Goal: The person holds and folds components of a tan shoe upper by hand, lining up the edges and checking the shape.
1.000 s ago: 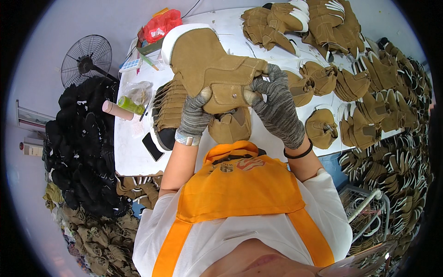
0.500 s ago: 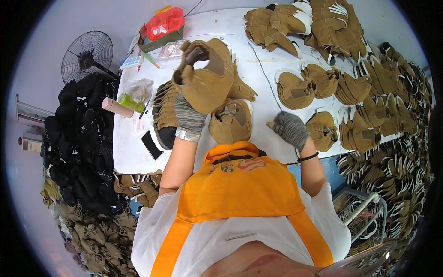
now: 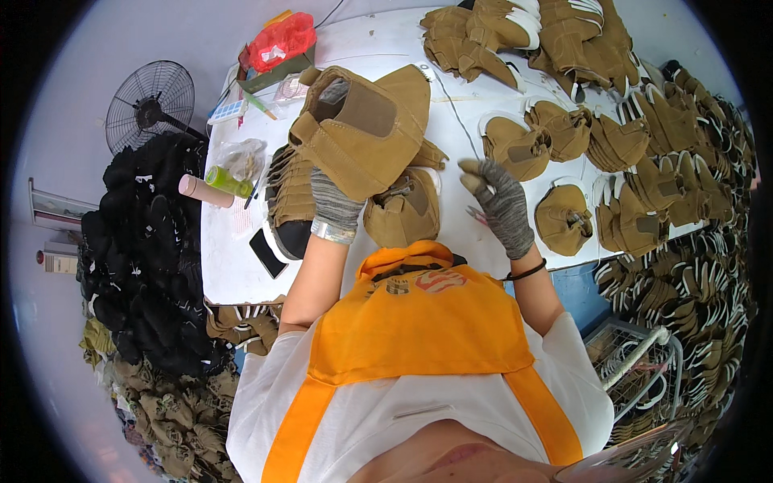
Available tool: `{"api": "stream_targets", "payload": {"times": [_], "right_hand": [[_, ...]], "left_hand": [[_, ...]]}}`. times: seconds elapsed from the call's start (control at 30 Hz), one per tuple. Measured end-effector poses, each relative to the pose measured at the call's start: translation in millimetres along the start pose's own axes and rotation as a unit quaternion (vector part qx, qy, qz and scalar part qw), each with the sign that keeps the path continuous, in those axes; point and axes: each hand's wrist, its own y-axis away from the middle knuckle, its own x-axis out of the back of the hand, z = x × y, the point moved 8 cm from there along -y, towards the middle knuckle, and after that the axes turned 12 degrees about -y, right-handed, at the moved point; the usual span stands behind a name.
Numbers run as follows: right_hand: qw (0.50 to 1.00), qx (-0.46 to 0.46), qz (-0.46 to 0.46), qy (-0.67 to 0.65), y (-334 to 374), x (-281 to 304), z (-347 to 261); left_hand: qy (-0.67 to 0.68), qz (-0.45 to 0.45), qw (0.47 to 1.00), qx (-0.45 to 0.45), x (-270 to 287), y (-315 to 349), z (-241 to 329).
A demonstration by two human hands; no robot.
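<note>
My left hand, in a grey knit glove, is closed on the lower part of a brown shoe upper and holds it up over the table. The upper's ankle opening and a darker side panel show. Beneath it a second brown shoe upper rests on the table, just right of my left hand. My right hand, gloved in grey with tan fingertips, is raised off to the right. Small thread snips with a reddish part stick out from its palm side; thumb and forefinger are bent free of them.
A row of stacked brown uppers, a phone, a pink bottle and a green roll lie at the left. Single uppers and stacks fill the right. A box with red plastic stands at the back left.
The upper in my left hand has turned so its side panel shows more. My right hand has risen slightly and turned; the snips now show beside its palm.
</note>
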Motion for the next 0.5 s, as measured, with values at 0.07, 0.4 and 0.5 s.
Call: {"api": "stream_targets", "payload": {"times": [0.07, 0.4, 0.5], "right_hand": [[0.986, 0.165, 0.016, 0.03, -15.3, -10.7, -52.2], [0.932, 0.269, 0.021, 0.241, -42.8, -47.8, -95.5], [0.942, 0.256, -0.006, 0.218, -45.1, -49.1, -105.5]], "left_hand": [[-0.003, -0.015, 1.0, -0.012, 6.3, -2.6, 16.0], [-0.116, -0.025, 0.991, -0.064, 31.3, 4.9, 46.6], [-0.132, -0.008, 0.989, -0.068, 23.9, 10.1, 39.5]]}}
